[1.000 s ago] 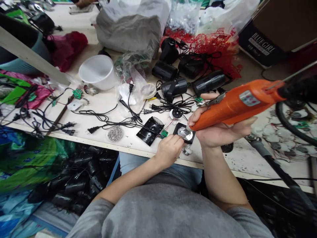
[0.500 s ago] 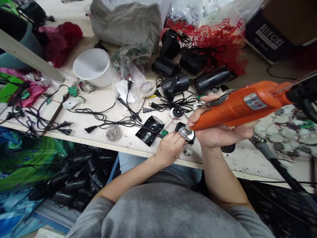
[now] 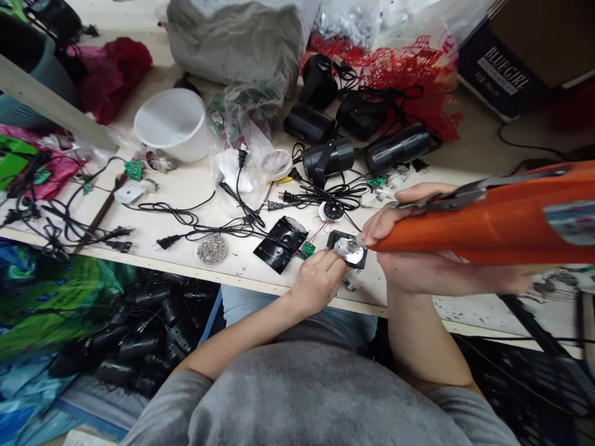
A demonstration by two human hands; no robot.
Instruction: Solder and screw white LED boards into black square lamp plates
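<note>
My right hand [image 3: 418, 260] is wrapped round an orange electric screwdriver [image 3: 493, 217], which lies nearly level with its tip at a small black square part [image 3: 361, 260] bearing a metal plate. That part is at the table's front edge, and my left hand [image 3: 318, 280] grips its near left side with closed fingers. Just left of it lie a green circuit board [image 3: 307, 249] on thin red wires and an open black housing half [image 3: 281, 243]. A round black-and-white piece [image 3: 333, 210] sits behind. The exact contact at the screwdriver's tip is hard to make out.
A dish of small screws [image 3: 212, 249] stands left of the housing, with black power cords [image 3: 186, 210] around it. Behind are a white tub [image 3: 171, 124], several black lamp housings [image 3: 328, 158] and a dark carton [image 3: 499, 74]. More black housings [image 3: 144, 341] lie below the table.
The orange screwdriver has swung lower at its rear end and come nearer the camera, with my right hand turning along. My left hand stays on the black square part.
</note>
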